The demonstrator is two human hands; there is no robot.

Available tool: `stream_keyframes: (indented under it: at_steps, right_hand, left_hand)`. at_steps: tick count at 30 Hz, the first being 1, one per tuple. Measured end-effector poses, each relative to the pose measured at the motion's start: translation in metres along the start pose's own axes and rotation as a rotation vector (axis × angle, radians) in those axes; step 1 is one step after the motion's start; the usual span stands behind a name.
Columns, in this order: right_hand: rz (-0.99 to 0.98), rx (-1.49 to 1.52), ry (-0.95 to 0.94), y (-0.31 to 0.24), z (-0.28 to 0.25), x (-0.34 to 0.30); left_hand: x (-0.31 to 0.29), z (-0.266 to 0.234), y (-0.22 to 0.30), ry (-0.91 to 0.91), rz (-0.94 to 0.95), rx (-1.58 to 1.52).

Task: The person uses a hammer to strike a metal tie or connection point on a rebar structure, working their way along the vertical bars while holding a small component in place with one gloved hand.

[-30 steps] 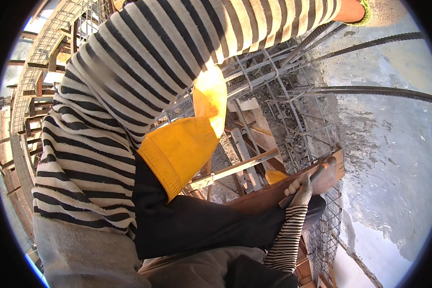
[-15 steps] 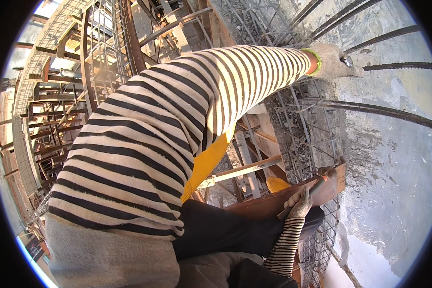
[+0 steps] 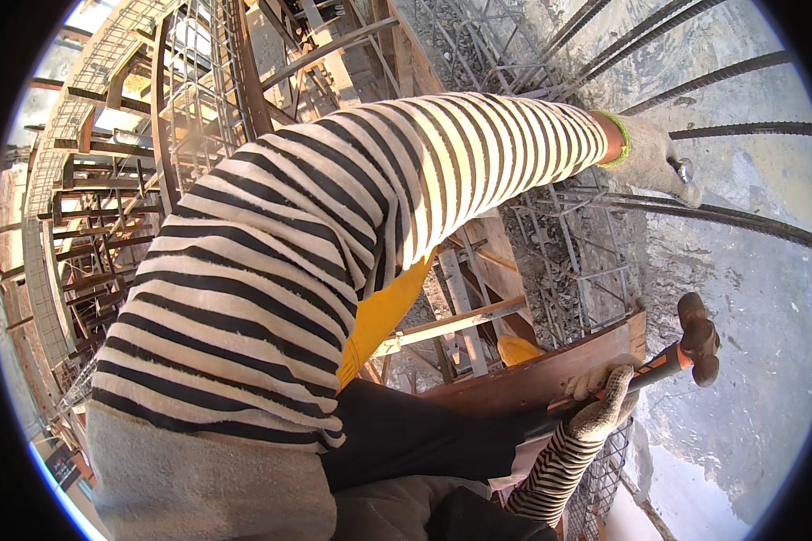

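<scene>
My right hand (image 3: 602,408), in a pale knitted glove, is wrapped round the black and orange handle of a hammer (image 3: 697,340). The dark, rusty head of the hammer points away to the right, over the grey concrete surface. Farther off, my left arm reaches across in a black-and-white striped sleeve. The gloved left hand (image 3: 645,160) is closed above the concrete, among the steel reinforcing bars (image 3: 722,216). A small shiny metal piece (image 3: 684,169) shows at its fingers; its kind is unclear. Its fingertips are mostly hidden.
A brown wooden board (image 3: 550,361) lies near my right hand. Several ribbed bars (image 3: 740,131) stick out over the concrete (image 3: 749,270) at the upper right. Beyond the arm are rebar cages (image 3: 564,261), timber and steel framing (image 3: 108,216), with gaps between them. Yellow boot (image 3: 519,350) stands below.
My right hand has moved right, bringing the hammer out from above the board to over the concrete. My left hand has shifted right and slightly nearer, staying closed.
</scene>
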State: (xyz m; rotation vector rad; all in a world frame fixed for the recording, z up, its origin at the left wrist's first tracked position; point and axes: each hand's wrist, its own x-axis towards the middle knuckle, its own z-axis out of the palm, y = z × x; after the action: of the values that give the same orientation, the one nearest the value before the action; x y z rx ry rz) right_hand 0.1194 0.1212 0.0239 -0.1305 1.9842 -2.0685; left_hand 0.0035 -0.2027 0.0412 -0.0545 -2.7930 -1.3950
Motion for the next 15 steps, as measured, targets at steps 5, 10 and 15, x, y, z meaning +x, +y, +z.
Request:
stream_keyframes:
  at_steps: [5,10,15]
  right_hand:
    - [0.051,0.031,-0.066,-0.044,0.011,-0.001]
    - [-0.180,0.193,-0.192,-0.098,0.013,0.006]
    - [-0.615,-0.016,-0.211,-0.213,0.020,0.031]
  left_hand:
    - [0.013,-0.007,-0.014,-0.022,0.042,0.042]
    - [0.010,-0.012,-0.008,-0.065,-0.052,0.027]
    - [0.005,-0.013,-0.014,0.019,-0.108,0.020]
